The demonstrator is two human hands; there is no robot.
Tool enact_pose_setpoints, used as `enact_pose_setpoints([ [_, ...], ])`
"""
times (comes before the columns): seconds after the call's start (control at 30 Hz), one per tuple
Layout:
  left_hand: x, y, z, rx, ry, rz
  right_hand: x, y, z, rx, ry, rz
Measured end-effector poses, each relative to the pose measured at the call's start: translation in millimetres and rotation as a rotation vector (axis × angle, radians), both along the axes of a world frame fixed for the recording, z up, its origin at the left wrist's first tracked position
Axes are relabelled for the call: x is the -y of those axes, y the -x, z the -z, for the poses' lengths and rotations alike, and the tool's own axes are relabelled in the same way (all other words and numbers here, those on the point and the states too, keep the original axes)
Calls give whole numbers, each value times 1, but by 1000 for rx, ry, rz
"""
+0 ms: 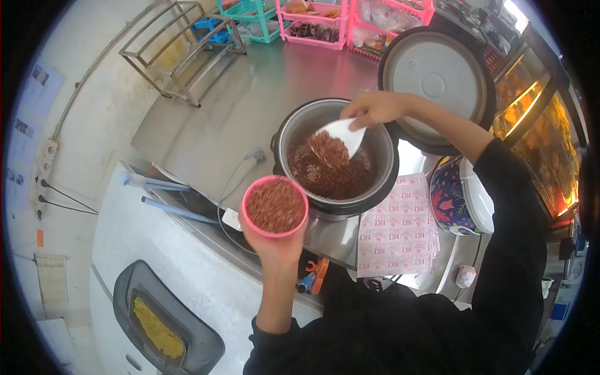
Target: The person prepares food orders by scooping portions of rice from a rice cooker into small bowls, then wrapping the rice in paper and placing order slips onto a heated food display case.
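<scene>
My left hand (pixel 276 248) holds a pink cup (pixel 247 225) filled with reddish-brown rice (pixel 275 206), just beside the near left side of a rice cooker. In my right hand (pixel 375 110) is a white rice paddle (pixel 349 133), loaded with brown rice and held over the cooker's metal inner pot (pixel 287 136). More reddish-brown rice (pixel 337 183) lies in the bottom of the pot. The cooker's round lid (pixel 433 86) stands open behind my right forearm.
Printed wrapping paper (pixel 391 229) lies right of the cooker, near a smaller patterned rice cooker (pixel 450 199). Pink and green baskets (pixel 314 23) and a metal rack (pixel 178 61) stand at the back. A cable with a plug (pixel 255 154) lies left, and a grey tray (pixel 133 276) holds yellow food.
</scene>
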State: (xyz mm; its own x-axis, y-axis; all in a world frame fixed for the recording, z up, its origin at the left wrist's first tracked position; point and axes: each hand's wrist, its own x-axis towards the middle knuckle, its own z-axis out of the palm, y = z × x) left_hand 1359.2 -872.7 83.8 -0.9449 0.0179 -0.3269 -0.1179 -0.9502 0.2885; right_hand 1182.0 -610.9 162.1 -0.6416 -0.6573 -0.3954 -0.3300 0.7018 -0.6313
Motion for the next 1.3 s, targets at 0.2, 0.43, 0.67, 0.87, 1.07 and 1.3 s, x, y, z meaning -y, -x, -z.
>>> enact_pose_setpoints([
  [0.2, -66, 52, -25, -52, 57, 79, 11, -74, -38, -753, -175, 292],
  [0.43, -106, 76, -17, 52, 209, 311, 12, -159, 28, -1193, -261, 281],
  [0.67, -91, 71, -19, -120, 60, 234, -1, -150, -42, -1022, -55, 415],
  [0.87, -91, 63, -40, -112, 291, 226, 17, -148, 12, -625, 239, 638],
  [1.07, -66, 71, -18, -200, 580, 329, 57, -191, 19, -403, 45, 689],
  [1.3, -56, 73, -33, -179, 457, 267, 36, -137, 2, -543, 159, 464],
])
